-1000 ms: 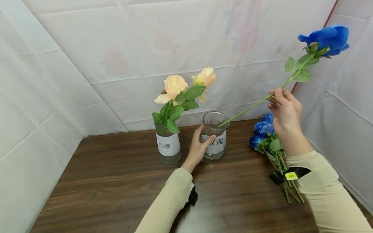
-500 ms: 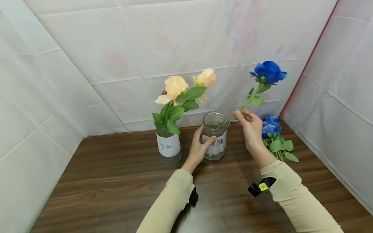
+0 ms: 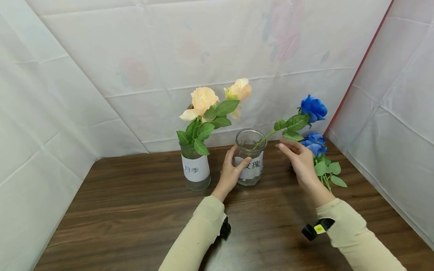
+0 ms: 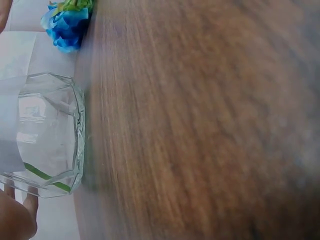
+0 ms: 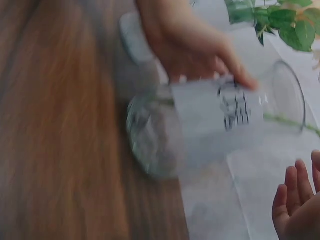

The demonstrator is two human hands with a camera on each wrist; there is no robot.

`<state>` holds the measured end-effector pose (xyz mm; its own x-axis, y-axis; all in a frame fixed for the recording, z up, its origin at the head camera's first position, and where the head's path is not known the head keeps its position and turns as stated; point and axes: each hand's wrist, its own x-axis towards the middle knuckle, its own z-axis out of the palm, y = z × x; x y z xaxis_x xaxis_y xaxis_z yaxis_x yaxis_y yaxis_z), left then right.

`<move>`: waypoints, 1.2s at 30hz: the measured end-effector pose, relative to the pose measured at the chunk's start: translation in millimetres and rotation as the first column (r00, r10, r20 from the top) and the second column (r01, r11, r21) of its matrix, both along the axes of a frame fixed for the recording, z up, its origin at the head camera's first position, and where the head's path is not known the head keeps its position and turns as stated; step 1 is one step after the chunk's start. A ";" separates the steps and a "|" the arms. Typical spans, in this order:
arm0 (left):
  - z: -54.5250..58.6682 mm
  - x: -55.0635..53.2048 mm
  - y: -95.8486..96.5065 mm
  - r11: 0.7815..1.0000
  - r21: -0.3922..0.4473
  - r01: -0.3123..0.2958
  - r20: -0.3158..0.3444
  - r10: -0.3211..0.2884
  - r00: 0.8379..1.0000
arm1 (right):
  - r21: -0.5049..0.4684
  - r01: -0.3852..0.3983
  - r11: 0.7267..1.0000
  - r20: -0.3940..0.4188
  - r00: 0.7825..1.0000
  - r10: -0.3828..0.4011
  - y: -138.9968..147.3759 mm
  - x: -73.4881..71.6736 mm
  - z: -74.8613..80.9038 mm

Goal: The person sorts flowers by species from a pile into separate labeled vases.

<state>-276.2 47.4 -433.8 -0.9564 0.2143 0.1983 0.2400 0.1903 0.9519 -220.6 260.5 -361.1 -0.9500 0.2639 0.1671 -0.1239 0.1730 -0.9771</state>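
Note:
In the head view my left hand (image 3: pixel 230 173) grips the side of a glass jar (image 3: pixel 250 152), fingers and thumb round a paper label with Chinese characters. A blue rose (image 3: pixel 313 108) leans to the right out of the jar, its green stem resting on the rim. In the left wrist view the stem's end (image 4: pixel 57 185) shows inside the glass near the base. My right hand (image 3: pixel 301 162) is just right of the jar, below the rose's leaves, holding nothing. The right wrist view shows its fingers (image 5: pixel 292 187) spread loosely.
Left of the jar stands a second labelled glass vase (image 3: pixel 198 184) with two cream roses (image 3: pixel 203 99). More blue roses (image 3: pixel 315 143) lie on the wooden table (image 3: pixel 135 226) at the right, partly behind my right hand. White cloth (image 3: pixel 162 49) hangs behind and at both sides.
My right hand brought the blue rose left and down into the jar, then let go and drew back slightly right. The rose now leans lower. My left hand stays on the jar.

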 end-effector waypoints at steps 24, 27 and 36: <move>-0.7 -2.1 -2.9 1.000 0.022 -0.009 -0.016 0.009 1.000 | 0.335 -0.005 0.942 0.274 0.957 -0.092 131.4 69.6 -53.0; 0.0 -2.2 -3.8 1.000 0.024 -0.009 -0.015 0.009 1.000 | 0.363 -0.017 0.931 0.261 0.962 -0.085 127.2 69.4 -56.1; 0.4 -2.5 -5.2 1.000 0.023 -0.019 -0.015 0.020 1.000 | 0.490 -0.047 0.870 0.271 0.957 -0.100 103.9 51.8 -54.9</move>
<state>-278.7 42.2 -433.5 -0.9572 0.1910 0.2174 0.2509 0.1737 0.9523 -168.8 364.4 -416.1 -0.9696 0.2445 0.0106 0.1516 0.6339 -0.7584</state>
